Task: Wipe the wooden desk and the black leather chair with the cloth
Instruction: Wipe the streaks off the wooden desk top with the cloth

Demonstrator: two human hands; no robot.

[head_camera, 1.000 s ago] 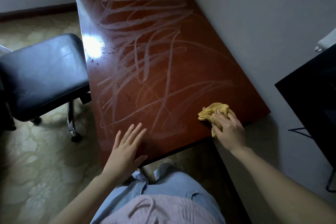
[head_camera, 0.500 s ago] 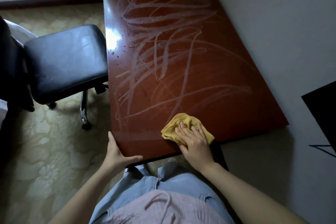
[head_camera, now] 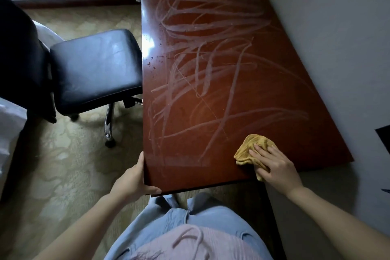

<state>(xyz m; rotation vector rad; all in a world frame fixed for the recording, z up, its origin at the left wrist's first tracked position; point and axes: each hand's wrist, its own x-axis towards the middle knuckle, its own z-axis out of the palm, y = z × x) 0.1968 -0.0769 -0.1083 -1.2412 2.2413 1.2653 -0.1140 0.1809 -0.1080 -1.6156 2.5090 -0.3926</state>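
The right hand (head_camera: pixel 276 167) lies flat, fingers spread, pressing a crumpled yellow cloth (head_camera: pixel 252 148) onto the reddish wooden tabletop (head_camera: pixel 211 48) near its front edge. The left hand (head_camera: pixel 133 179) is closed around the tabletop's front left corner, thumb along the front edge. Pale smear streaks (head_camera: pixel 200 74) cover the surface beyond the cloth. The black leather chair (head_camera: pixel 95 69) stands beyond the left hand, beside the tabletop.

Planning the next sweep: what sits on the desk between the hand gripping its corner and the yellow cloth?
Nothing solid. In the head view, the desk between the left hand and the yellow cloth under the right hand is bare wood with faint wipe streaks.
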